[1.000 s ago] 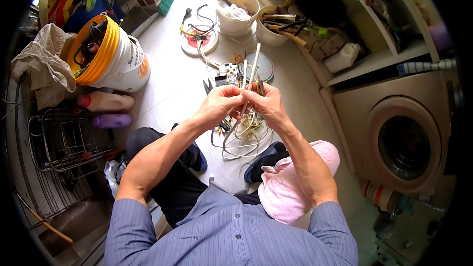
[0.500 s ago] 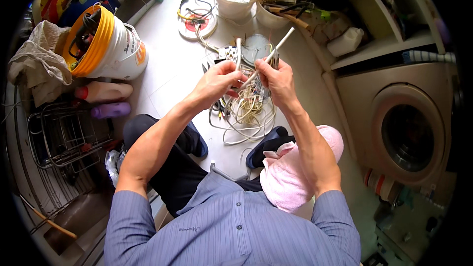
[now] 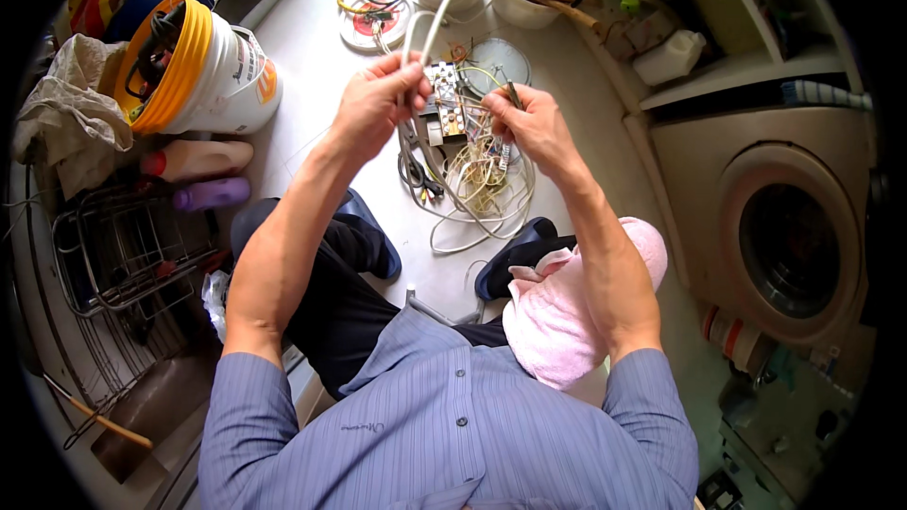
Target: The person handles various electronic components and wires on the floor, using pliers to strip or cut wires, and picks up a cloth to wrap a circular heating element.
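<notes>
My left hand (image 3: 383, 99) is closed around a white cable (image 3: 440, 21), which rises from the fingers in a loop and also hangs below them. To its right, my right hand (image 3: 537, 132) grips a slim dark tool (image 3: 514, 94), its kind hidden by the fingers. A yellow-green wire curves up beside the tool. Below the hands lies a tangle of thin pale wires (image 3: 477, 170) on the floor. Between the hands sits an electrical part with rows of terminals (image 3: 446, 99); a round grey disc (image 3: 498, 63) is behind it.
A white cable reel (image 3: 378, 30) with a red centre lies farther off, near two tubs (image 3: 524, 9). At left stand a white-and-orange bucket (image 3: 236, 85), bottles (image 3: 213, 193) and a wire rack (image 3: 132, 255). A washing machine (image 3: 694, 170) is at right. A pink towel (image 3: 553, 335) covers my right knee.
The hands have moved apart, my left hand going up and left with the cable, my right slightly down. The thick cable end no longer crosses in front of the right hand.
</notes>
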